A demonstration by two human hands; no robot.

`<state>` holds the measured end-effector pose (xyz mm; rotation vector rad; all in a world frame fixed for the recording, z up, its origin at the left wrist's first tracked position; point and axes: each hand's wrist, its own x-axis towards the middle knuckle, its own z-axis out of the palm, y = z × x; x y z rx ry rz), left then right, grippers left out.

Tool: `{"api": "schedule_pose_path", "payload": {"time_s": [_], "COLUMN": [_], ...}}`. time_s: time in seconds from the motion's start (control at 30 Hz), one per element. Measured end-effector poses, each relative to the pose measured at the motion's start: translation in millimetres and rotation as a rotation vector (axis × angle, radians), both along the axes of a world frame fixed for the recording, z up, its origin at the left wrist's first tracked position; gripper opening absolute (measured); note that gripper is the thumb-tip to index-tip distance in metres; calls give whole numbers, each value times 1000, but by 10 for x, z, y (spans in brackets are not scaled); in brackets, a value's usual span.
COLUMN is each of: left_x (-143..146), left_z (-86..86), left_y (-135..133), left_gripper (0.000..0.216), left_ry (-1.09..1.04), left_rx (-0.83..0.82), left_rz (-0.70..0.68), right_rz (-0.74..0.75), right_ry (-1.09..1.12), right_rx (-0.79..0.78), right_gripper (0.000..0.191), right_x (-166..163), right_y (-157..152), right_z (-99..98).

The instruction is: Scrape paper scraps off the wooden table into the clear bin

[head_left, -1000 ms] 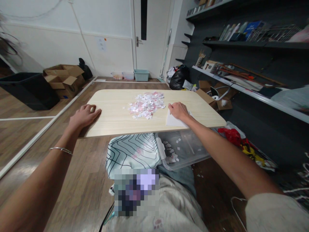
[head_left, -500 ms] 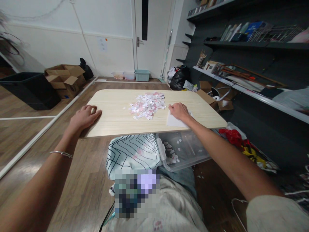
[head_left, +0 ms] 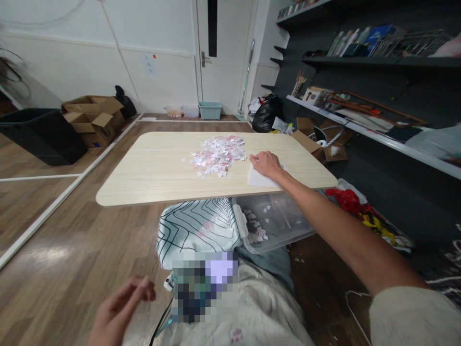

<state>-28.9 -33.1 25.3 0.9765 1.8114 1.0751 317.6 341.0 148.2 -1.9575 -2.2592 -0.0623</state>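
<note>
My right hand (head_left: 265, 163) rests on a white sheet of paper (head_left: 259, 179) on the pale wooden table (head_left: 151, 168). Its fingers are curled down and closed; whatever they grip is hidden under the knuckles. Just left of it lies a heap of small white and pink paper scraps (head_left: 218, 156). My left hand (head_left: 122, 307) is off the table, low beside my lap and smeared by motion. Its fingers look loosely bent, and nothing shows in them. Below the table edge a clear plastic bin (head_left: 284, 216) holds more small paper pieces (head_left: 256, 228).
A patterned cushion or cloth (head_left: 196, 230) lies by the bin at my lap. To the left stand a black bin (head_left: 43, 137) and cardboard boxes (head_left: 93, 117). Dark shelving (head_left: 374, 67) lines the right wall. A black bag (head_left: 266, 113) sits near the door (head_left: 226, 77).
My left hand has let go of the table's left edge and come back toward my body. My right hand stays on the white paper. The view has shifted slightly.
</note>
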Motion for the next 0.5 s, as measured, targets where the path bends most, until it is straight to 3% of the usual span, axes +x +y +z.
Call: {"api": "schedule_pose_path", "payload": {"time_s": [0.1, 0.23, 0.33, 0.5], "left_x": [74, 100, 121, 114], "left_z": [-484, -931, -1084, -1106], "left_y": [-164, -58, 41, 98], "left_gripper": [66, 77, 75, 73], "left_ry": [-16, -218, -281, -331], "left_rx": [-168, -264, -258, -240], "left_rz": [-39, -145, -260, -333], "right_rz": [4, 11, 13, 21], "right_ry": [3, 3, 8, 18], "right_rx": [1, 4, 11, 24], "right_gripper": [47, 46, 47, 48], "right_x": [2, -1, -5, 0], "right_y": [5, 14, 22, 37], "right_z": [1, -5, -13, -26]}}
